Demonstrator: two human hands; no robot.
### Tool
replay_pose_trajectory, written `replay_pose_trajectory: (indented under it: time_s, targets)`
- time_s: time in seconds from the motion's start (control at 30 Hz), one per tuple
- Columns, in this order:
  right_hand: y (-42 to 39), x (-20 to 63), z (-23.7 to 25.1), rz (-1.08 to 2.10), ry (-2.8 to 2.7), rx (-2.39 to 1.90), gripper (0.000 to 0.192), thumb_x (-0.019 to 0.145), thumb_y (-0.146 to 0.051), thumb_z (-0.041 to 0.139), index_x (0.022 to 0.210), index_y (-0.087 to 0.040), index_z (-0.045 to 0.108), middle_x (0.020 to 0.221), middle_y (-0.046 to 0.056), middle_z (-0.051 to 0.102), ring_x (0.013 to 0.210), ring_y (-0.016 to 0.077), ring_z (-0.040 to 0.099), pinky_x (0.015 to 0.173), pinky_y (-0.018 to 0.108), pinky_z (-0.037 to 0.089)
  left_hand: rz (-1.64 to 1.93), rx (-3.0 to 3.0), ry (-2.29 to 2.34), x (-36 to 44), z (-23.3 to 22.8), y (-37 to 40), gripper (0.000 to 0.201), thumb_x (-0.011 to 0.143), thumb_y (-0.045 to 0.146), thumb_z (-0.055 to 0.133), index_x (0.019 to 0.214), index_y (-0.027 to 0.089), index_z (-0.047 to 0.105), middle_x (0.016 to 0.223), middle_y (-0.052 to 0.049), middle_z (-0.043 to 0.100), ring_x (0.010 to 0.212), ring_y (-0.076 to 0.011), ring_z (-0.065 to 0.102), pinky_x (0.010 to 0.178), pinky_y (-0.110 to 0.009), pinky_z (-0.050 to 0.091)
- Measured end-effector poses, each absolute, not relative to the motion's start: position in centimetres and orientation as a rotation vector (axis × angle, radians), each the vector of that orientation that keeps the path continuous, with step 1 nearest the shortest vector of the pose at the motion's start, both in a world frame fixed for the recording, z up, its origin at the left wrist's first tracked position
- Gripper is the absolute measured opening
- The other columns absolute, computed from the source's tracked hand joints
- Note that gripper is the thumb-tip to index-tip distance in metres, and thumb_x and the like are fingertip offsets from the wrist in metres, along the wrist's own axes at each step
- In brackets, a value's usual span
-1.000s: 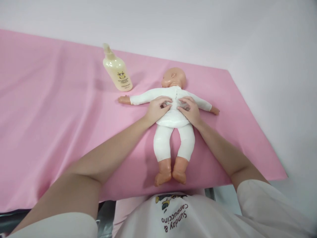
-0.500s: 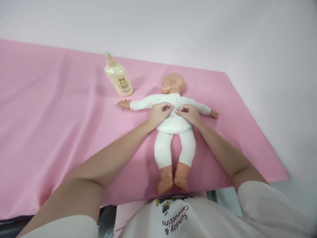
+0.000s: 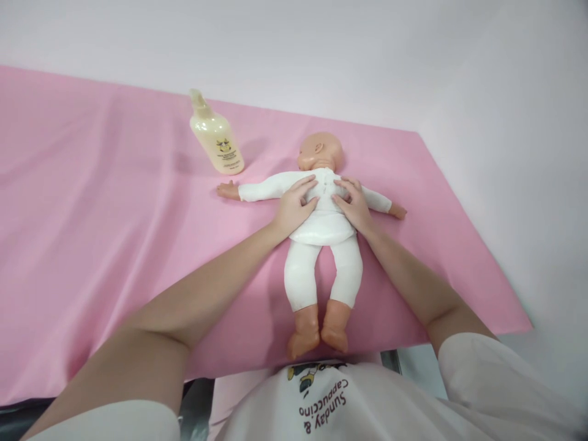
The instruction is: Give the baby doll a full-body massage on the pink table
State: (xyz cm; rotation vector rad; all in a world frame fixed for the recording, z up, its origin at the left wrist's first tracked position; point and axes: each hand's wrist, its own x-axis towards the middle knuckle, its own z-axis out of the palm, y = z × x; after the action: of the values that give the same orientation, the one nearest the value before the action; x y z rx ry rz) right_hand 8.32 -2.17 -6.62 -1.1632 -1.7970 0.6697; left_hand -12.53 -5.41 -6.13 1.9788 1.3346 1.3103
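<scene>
Doll [image 3: 321, 245] lies face down on pink sheet [image 3: 114, 245], head away from the person, bottle [image 3: 215, 138] near its arm. Left hand [image 3: 294, 208] and right hand [image 3: 353, 205] flat on its back, fingers extended, slightly spread, gripping nothing. Likely light, soft cloth torso, stiffer limbs; best held around the trunk.

One doll [image 3: 321, 226], one pump bottle [image 3: 215, 136], one pink sheet [image 3: 114, 233], and two hands: left hand [image 3: 294, 208], right hand [image 3: 353, 205].
</scene>
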Motion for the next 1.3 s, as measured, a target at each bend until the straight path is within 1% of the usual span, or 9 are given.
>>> replay_pose_trajectory:
  time_s: [0.2, 0.43, 0.53, 0.67, 0.8, 0.9, 1.0, 1.2, 1.3]
  targets:
    - [-2.4, 8.5, -6.1, 0.811, -1.920, -1.121, 0.060, 0.093, -0.048, 0.065, 0.148, -0.026, 0.058, 0.162, 0.008, 0.048, 0.151, 0.0309, 0.040, 0.120, 0.048, 0.044, 1.293, 1.967, 1.294, -12.7, -6.4, -5.3, 0.044, 0.091, 0.030, 0.065, 0.134, 0.021, 0.069, 0.152, -0.016, 0.060, 0.052, -0.0056, 0.047, 0.063, -0.033, 0.058]
    - [-2.7, 9.3, -5.6, 0.987, -2.050, -0.834, 0.074, 0.088, -0.075, 0.059, 0.146, -0.029, 0.059, 0.162, 0.008, 0.048, 0.157, 0.0295, 0.034, 0.129, 0.047, 0.029, 1.339, 2.046, 1.040, -13.6, -6.4, -5.5, 0.038, 0.095, 0.048, 0.060, 0.114, 0.018, 0.074, 0.120, -0.012, 0.075, 0.061, -0.0110, 0.054, 0.062, -0.028, 0.050]
    - [-2.7, 9.4, -5.6, 0.923, -2.094, -0.747, 0.074, 0.080, -0.079, 0.066, 0.132, -0.027, 0.067, 0.150, 0.012, 0.057, 0.146, 0.0323, 0.046, 0.127, 0.051, 0.030, 1.269, 2.175, 0.895, -14.2, -6.0, -5.3, 0.045, 0.094, 0.059, 0.059, 0.108, 0.019, 0.072, 0.117, -0.013, 0.075, 0.076, -0.0172, 0.064, 0.074, -0.033, 0.054]
    - [-3.1, 8.9, -5.2, 0.792, -2.131, -0.723, 0.050, 0.076, -0.070, 0.077, 0.094, -0.024, 0.070, 0.109, 0.009, 0.069, 0.112, 0.0291, 0.063, 0.112, 0.051, 0.043, 1.177, 2.305, 0.808, -14.3, -5.5, -5.1, 0.044, 0.083, 0.062, 0.072, 0.097, 0.021, 0.071, 0.112, -0.012, 0.074, 0.106, -0.0273, 0.068, 0.102, -0.044, 0.050]
    - [-3.9, 8.4, -4.4, 0.906, -2.093, -0.814, 0.042, 0.077, -0.062, 0.077, 0.074, -0.023, 0.063, 0.080, 0.002, 0.065, 0.080, 0.0203, 0.059, 0.085, 0.039, 0.051, 1.134, 2.217, 0.935, -14.0, -5.3, -5.2, 0.025, 0.086, 0.047, 0.069, 0.086, 0.022, 0.068, 0.104, -0.008, 0.073, 0.098, -0.0232, 0.068, 0.096, -0.040, 0.053]
    - [-4.3, 8.1, -4.1, 1.015, -1.998, -0.930, 0.042, 0.074, -0.060, 0.079, 0.071, -0.022, 0.063, 0.067, -0.002, 0.058, 0.064, 0.0142, 0.048, 0.061, 0.029, 0.042, 1.173, 2.140, 1.006, -13.7, -5.5, -5.3, 0.017, 0.087, 0.037, 0.066, 0.080, 0.022, 0.065, 0.096, -0.007, 0.072, 0.087, -0.0204, 0.065, 0.082, -0.035, 0.053]
    - [-4.5, 8.0, -4.1, 1.134, -1.923, -0.998, 0.041, 0.072, -0.059, 0.080, 0.071, -0.021, 0.066, 0.058, -0.004, 0.054, 0.055, 0.0111, 0.042, 0.052, 0.026, 0.033, 1.244, 2.139, 1.065, -13.6, -5.7, -5.3, 0.012, 0.086, 0.031, 0.065, 0.079, 0.021, 0.064, 0.090, -0.006, 0.070, 0.078, -0.0186, 0.060, 0.074, -0.033, 0.050]
    - [-4.3, 7.9, -4.3, 1.196, -1.887, -1.004, 0.037, 0.072, -0.055, 0.080, 0.079, -0.019, 0.075, 0.069, 0.001, 0.068, 0.062, 0.0129, 0.053, 0.057, 0.027, 0.040, 1.368, 2.093, 1.266, -13.8, -5.9, -5.0, 0.007, 0.088, 0.025, 0.064, 0.082, 0.021, 0.063, 0.092, -0.006, 0.071, 0.087, -0.0206, 0.062, 0.086, -0.038, 0.052]
    - [-4.2, 7.7, -4.8, 1.119, -1.885, -1.017, 0.031, 0.077, -0.050, 0.077, 0.086, -0.020, 0.078, 0.069, 0.000, 0.066, 0.062, 0.0130, 0.051, 0.058, 0.028, 0.039, 1.372, 2.077, 1.326, -14.0, -6.0, -4.9, 0.005, 0.089, 0.024, 0.062, 0.085, 0.021, 0.063, 0.095, -0.005, 0.071, 0.092, -0.0213, 0.062, 0.092, -0.039, 0.052]
